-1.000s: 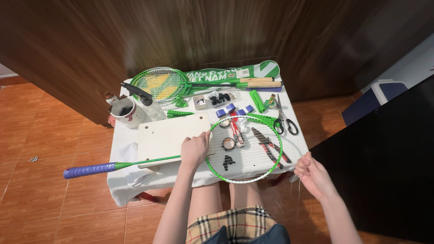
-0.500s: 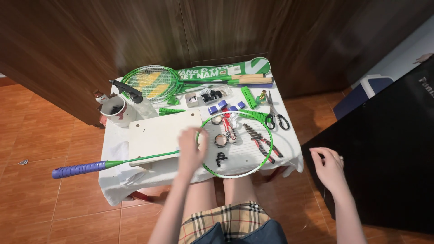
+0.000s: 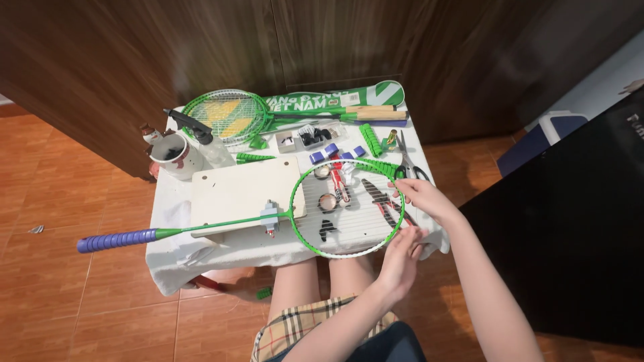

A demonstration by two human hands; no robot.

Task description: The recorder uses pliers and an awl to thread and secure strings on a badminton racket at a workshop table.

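The green badminton racket point(image 3: 347, 208) is gripped at its frame's right edge by both the left hand point(image 3: 401, 258) and the right hand point(image 3: 422, 199), seemingly pinched.

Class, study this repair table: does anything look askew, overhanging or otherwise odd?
Yes. The front racket lies across the white board, and its purple grip juts off the table's left edge, unsupported. Both hands, left and right, are at the right side of its frame. Nothing looks spilled.
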